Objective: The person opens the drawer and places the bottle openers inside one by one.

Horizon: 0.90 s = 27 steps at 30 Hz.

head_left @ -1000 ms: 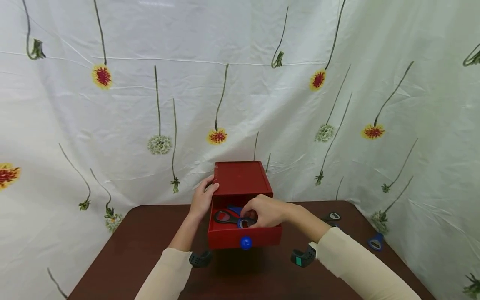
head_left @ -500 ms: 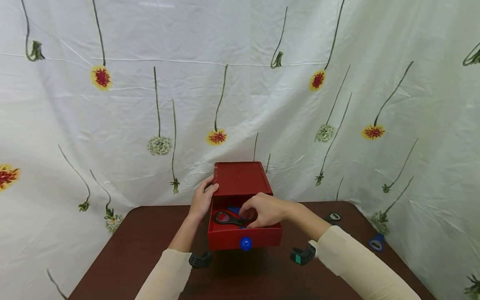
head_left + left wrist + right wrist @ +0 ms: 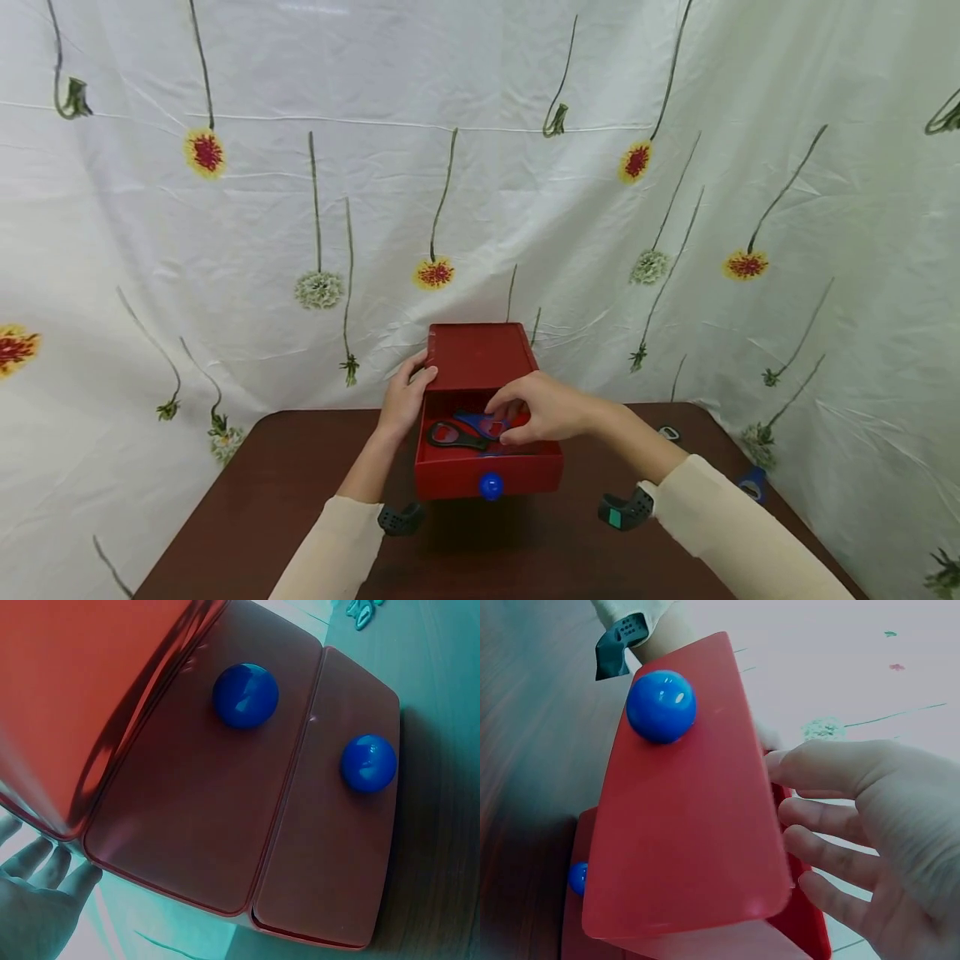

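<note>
A red drawer box (image 3: 480,357) stands on the table with its top drawer (image 3: 450,480) pulled out. Inside lie a black bottle opener (image 3: 438,440) and a blue bottle opener (image 3: 470,419), their heads overlapping. Part of another blue thing shows close behind the drawer front. My right hand (image 3: 551,407) hovers over the drawer's right part, fingers loosely bent; in the right wrist view nothing shows between thumb and fingers. With extended fingers my left hand (image 3: 403,398) rests against the box's left side. The left wrist view shows that hand (image 3: 37,907) at the box edge.
Below the open drawer, shut drawers with blue knobs (image 3: 369,763) show in the left wrist view. At the table's right lie a dark bottle opener (image 3: 669,432), partly behind my forearm, and a blue bottle opener (image 3: 752,482). A flowered white cloth (image 3: 480,200) hangs behind the table (image 3: 315,467).
My right hand dipped into the drawer, then rose and moved slightly right, uncovering more of the blue bottle opener. The left hand has stayed on the box.
</note>
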Each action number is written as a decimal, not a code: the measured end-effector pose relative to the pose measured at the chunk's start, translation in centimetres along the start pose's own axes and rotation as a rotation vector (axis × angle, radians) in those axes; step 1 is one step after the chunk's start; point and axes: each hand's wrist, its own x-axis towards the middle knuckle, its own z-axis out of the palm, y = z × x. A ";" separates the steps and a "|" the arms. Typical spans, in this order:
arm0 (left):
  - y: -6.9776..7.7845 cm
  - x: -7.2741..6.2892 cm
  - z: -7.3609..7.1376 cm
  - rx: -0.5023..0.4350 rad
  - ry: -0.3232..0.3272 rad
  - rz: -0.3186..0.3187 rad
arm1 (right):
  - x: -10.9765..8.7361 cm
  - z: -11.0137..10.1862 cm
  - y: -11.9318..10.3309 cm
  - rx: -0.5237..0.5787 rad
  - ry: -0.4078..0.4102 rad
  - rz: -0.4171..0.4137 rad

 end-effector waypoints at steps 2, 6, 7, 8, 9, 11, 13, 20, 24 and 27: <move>0.0 0.0 0.0 0.001 -0.001 0.001 | -0.3 -0.2 -0.2 -0.002 0.010 0.020; 0.2 0.0 0.0 -0.004 0.001 -0.004 | -1.0 -0.6 -0.7 -0.002 0.028 0.025; 0.2 0.0 0.0 0.001 0.004 -0.002 | -1.1 -0.6 -0.7 0.001 0.035 0.021; 0.3 -0.1 0.0 0.002 0.005 -0.002 | -1.3 -0.7 -0.9 -0.001 0.044 0.013; 0.3 -0.1 0.0 0.003 0.006 -0.003 | -1.4 -0.7 -0.9 0.000 0.053 0.010; 0.3 -0.2 0.0 0.001 0.007 -0.006 | -1.8 -0.7 -1.1 0.000 0.079 -0.001; 0.2 -0.2 -0.1 -0.002 0.002 -0.006 | -2.1 -0.7 -1.4 -0.003 0.104 0.001; 0.4 -0.2 -0.2 -0.011 0.004 -0.009 | -3.8 0.3 -2.4 -0.042 0.236 0.013; 0.3 -0.2 -0.1 -0.031 -0.010 -0.010 | -5.2 1.6 -3.0 -0.043 0.302 0.018; 0.2 -0.2 0.0 -0.043 -0.013 -0.011 | -6.1 2.7 -3.5 -0.029 0.359 0.018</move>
